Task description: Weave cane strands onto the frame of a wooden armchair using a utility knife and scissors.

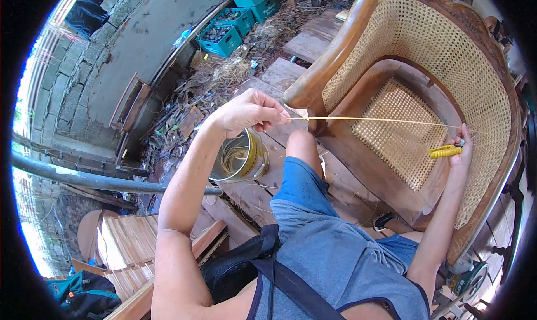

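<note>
My left hand [254, 114] pinches one end of a pale yellow cane strand [363, 118], which runs taut and nearly level to the right. At its other end, my right hand [462, 146] is closed, with the strand meeting its fingertips and a yellow-handled tool [446, 151] held in the palm; the tool's working end is hidden. Behind the strand stands a wooden armchair [311, 90] with a curved woven cane back [442, 34]. A woven cane panel [391, 135] fills the middle of its seat. The right hand is over the seat's right side, near the backrest.
A yellow bucket [258, 156] with coiled cane strands stands below my left forearm. A grey pipe [112, 181] juts in from the left. Stacked teal crates [221, 40] stand far back beside dry leaf litter. Cut wood pieces [131, 239] lie at lower left.
</note>
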### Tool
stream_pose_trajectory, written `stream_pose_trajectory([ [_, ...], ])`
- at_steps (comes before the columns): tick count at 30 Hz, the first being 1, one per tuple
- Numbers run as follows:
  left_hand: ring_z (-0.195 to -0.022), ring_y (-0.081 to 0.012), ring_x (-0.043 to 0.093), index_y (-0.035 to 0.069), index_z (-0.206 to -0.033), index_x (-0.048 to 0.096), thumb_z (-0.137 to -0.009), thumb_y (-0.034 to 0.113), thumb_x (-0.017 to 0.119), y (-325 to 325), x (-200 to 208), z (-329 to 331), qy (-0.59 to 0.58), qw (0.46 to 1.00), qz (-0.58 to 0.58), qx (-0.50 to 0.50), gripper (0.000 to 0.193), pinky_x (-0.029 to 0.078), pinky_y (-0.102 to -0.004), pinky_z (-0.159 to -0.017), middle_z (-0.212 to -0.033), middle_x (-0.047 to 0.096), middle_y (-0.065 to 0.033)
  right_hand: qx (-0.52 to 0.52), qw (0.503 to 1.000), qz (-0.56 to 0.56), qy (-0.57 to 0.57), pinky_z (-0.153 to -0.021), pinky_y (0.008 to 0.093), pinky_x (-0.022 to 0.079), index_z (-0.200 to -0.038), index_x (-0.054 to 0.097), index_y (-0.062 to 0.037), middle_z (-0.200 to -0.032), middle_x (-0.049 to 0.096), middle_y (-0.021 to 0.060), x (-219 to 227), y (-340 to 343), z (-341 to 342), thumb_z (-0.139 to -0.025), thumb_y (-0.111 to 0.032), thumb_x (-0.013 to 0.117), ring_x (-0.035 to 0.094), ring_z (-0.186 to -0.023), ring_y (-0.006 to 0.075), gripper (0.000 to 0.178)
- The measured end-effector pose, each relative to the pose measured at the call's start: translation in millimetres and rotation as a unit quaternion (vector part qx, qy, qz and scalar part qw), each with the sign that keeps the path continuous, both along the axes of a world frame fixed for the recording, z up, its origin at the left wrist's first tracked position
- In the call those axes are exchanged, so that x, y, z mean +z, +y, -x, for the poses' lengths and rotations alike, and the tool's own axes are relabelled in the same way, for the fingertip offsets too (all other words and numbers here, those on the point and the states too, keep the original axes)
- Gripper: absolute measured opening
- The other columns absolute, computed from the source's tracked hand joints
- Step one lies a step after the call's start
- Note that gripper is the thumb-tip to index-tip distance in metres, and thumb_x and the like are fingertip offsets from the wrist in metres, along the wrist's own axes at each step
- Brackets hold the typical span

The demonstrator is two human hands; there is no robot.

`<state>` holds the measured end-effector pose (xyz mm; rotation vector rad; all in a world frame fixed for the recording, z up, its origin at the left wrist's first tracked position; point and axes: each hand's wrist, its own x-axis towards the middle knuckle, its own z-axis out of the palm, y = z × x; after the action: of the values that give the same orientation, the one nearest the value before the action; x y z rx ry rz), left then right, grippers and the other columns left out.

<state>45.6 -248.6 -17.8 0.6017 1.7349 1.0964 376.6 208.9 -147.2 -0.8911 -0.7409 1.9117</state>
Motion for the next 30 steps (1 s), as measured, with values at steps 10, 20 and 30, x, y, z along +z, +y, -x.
stream_pose_trajectory([
  [10,-0.07,-0.0023,0.053,0.006,-0.094,0.07,-0.087,0.017,0.068,40.0,-70.1,-84.0,-0.023,0.984,-0.084,0.156,0.013,0.041,-0.0176,-0.06,-0.078,0.062,0.0057,0.085,0.993,-0.009,-0.078,-0.042,0.0215,0.041,-0.095,0.064,-0.0095,-0.084,0.06,0.0015,-89.3,-107.7,-12.9,-0.083,-0.041,0.07,0.048,-0.048,0.0075,0.034],
  [20,-0.048,-0.0015,0.041,0.005,-0.097,0.066,-0.088,0.009,0.063,55.0,-136.9,-168.8,-0.157,0.982,-0.029,0.103,0.01,0.028,-0.0175,-0.041,-0.069,0.054,0.0052,0.251,0.964,0.086,-0.029,-0.042,0.0199,0.038,-0.104,0.065,-0.0004,-0.087,0.067,0.0047,-41.1,-284.7,34.5,-0.083,-0.03,0.074,0.048,-0.047,0.0058,0.037],
  [30,-0.058,-0.0004,0.04,0.0,-0.087,0.068,-0.084,0.007,0.058,8.8,-109.0,-114.4,-0.036,0.998,-0.016,0.048,0.012,0.03,-0.0181,-0.051,-0.069,0.054,0.0078,0.238,0.955,-0.088,-0.156,-0.043,0.0216,0.042,-0.089,0.064,-0.0041,-0.077,0.064,0.004,-30.4,-212.2,17.9,-0.082,-0.018,0.071,0.051,-0.048,0.0065,0.017],
])
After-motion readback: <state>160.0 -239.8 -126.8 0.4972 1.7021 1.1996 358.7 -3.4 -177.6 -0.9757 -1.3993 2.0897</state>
